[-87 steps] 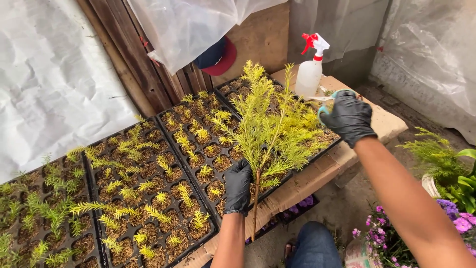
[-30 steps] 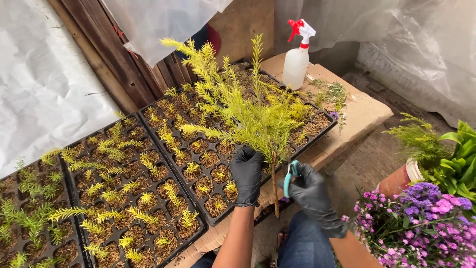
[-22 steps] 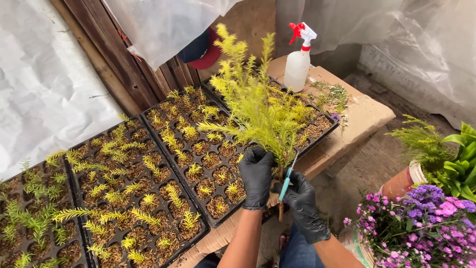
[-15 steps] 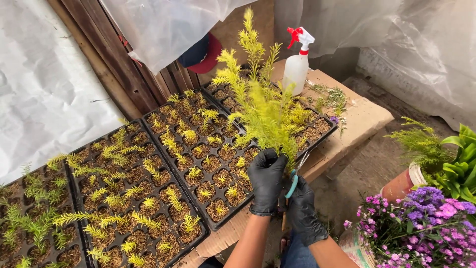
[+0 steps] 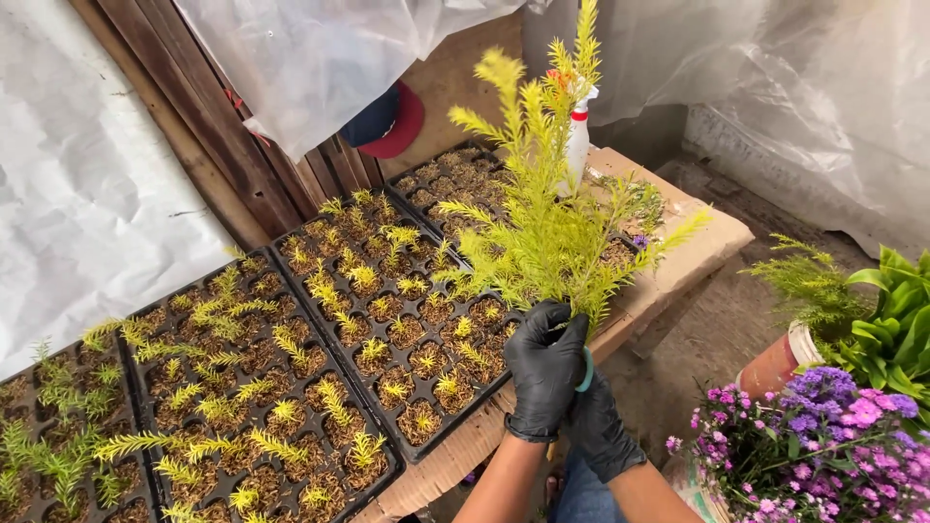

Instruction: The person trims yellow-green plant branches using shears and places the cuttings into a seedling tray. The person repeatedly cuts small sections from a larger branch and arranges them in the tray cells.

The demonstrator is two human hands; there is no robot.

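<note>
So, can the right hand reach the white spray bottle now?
Probably not at once: the right hand sits low behind the left hand, and the yellow-green cutting stands in front of the spray bottle.

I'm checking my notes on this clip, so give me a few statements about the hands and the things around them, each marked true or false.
1. The left hand grips the stem of a yellow-green cutting. True.
2. Both hands are bare. False: both wear black gloves.
3. The right hand sits just below the left, with a teal-handled tool showing between them. True.
4. The spray bottle stands on the ground by the flowers. False: it stands on the bench, behind the cutting.
5. Purple flowers are at the lower right. True.
</note>
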